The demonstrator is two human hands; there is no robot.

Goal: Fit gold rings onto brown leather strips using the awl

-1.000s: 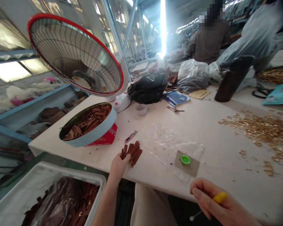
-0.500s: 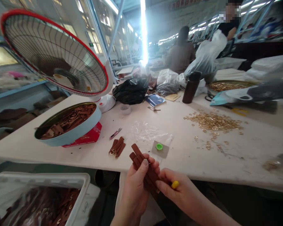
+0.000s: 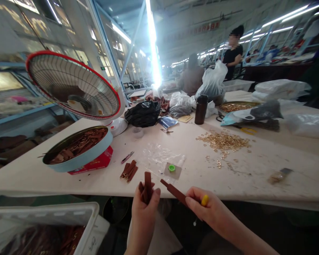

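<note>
My left hand [image 3: 144,216], just off the table's front edge, is closed around a few brown leather strips [image 3: 147,181] that stick up past the thumb. To its right, my right hand [image 3: 211,209] pinches one brown leather strip [image 3: 177,193], pointing up and left, its far end narrower. A yellow rounded end of some tool [image 3: 205,200] pokes out of the right hand; the rest of it is hidden. On the table beyond the left hand lies a small pile of leather strips with gold rings [image 3: 129,170]. Near it are pink-handled thread snips [image 3: 127,157].
A round tin [image 3: 77,164] of leather pieces leans on a red box by a fan [image 3: 74,85]. Gold rings [image 3: 220,140] lie scattered at right. A green cap [image 3: 171,168], a dark bottle [image 3: 201,109] and bags stand beyond. A white bin [image 3: 95,216] sits lower left. Co-workers are behind.
My hands have moved apart. The right hand has drawn one strip away from the bundle, while the others stay in my left hand. The camera view has shifted too.
</note>
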